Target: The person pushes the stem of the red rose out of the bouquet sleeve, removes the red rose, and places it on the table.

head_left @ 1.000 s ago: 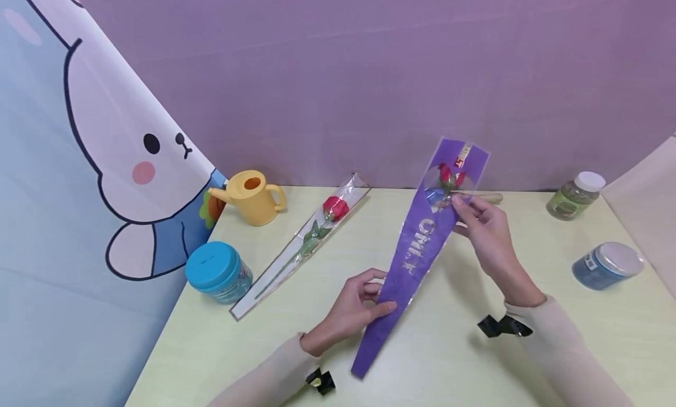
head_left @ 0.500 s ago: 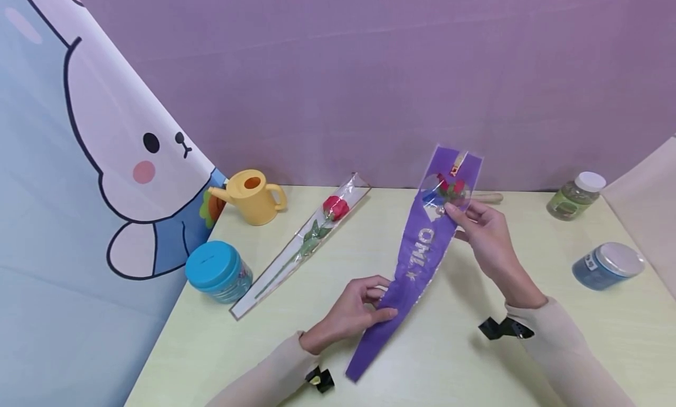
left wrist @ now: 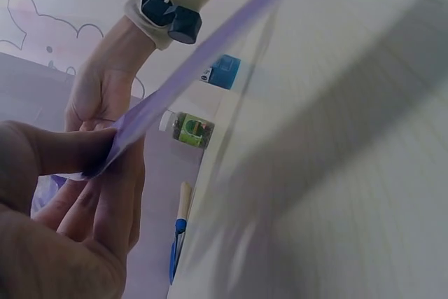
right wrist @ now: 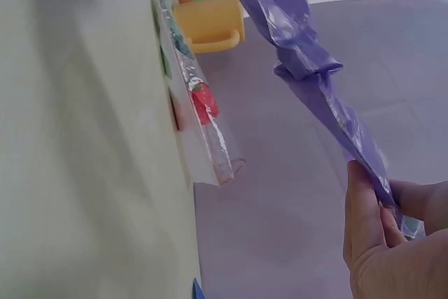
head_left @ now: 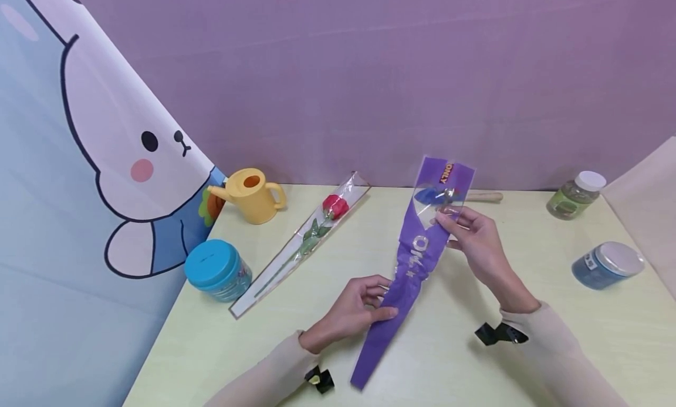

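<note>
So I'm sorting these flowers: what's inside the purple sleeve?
Through the purple sleeve's clear window near the top, something blue shows. Whether it is a flower, and any stem below, is hidden by the opaque purple and the right hand.

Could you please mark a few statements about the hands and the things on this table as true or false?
1. Both hands hold the purple sleeve. True: the left hand pinches the narrow end, the right hand the wide end.
2. The red rose in clear wrap lies on the table. True.
3. The watering can is blue. False: it is yellow.
4. The blue-lidded jar stands to the right of the hands. False: it stands to their left.
</note>
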`<state>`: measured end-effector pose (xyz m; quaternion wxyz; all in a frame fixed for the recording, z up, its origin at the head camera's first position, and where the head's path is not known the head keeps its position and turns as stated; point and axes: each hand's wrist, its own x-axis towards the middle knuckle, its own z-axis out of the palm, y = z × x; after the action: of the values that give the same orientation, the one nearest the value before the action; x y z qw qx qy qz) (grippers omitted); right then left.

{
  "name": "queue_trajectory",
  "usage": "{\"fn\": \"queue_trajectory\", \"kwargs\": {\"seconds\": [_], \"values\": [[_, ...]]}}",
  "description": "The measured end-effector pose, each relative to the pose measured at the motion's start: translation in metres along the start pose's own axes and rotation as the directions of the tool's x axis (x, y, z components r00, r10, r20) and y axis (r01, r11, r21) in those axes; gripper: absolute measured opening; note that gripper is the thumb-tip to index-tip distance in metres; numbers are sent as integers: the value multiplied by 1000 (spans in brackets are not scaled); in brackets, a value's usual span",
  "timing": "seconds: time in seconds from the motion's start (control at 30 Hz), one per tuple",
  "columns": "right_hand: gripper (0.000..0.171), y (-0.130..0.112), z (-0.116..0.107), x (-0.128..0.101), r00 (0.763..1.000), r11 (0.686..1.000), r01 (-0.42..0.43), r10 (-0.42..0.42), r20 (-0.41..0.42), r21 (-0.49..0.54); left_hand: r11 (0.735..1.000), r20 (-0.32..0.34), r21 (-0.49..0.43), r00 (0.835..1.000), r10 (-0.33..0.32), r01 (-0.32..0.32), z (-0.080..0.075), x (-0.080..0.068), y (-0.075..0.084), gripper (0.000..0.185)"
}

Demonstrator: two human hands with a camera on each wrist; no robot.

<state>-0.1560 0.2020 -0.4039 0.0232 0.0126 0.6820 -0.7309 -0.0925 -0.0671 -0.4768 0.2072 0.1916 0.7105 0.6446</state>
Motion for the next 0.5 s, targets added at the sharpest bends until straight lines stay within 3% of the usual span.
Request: {"fn": "queue_trajectory", "kwargs": {"seconds": [0.17,0.4,0.5], "values": [[18,5,4,-1,1000,1000,-7,7,9,-16,1000,-17,-13,1000,0,0,0,-1,1,41],[32,14,11,-4,998,997,-1,6,66,-73,999,-62,-27,998,25,-26,2,0,0,41],[26,17,16,-6,996,997,1,7,89,-81,999,-89,-22,995,35,-37,2,1,1,40]]}}
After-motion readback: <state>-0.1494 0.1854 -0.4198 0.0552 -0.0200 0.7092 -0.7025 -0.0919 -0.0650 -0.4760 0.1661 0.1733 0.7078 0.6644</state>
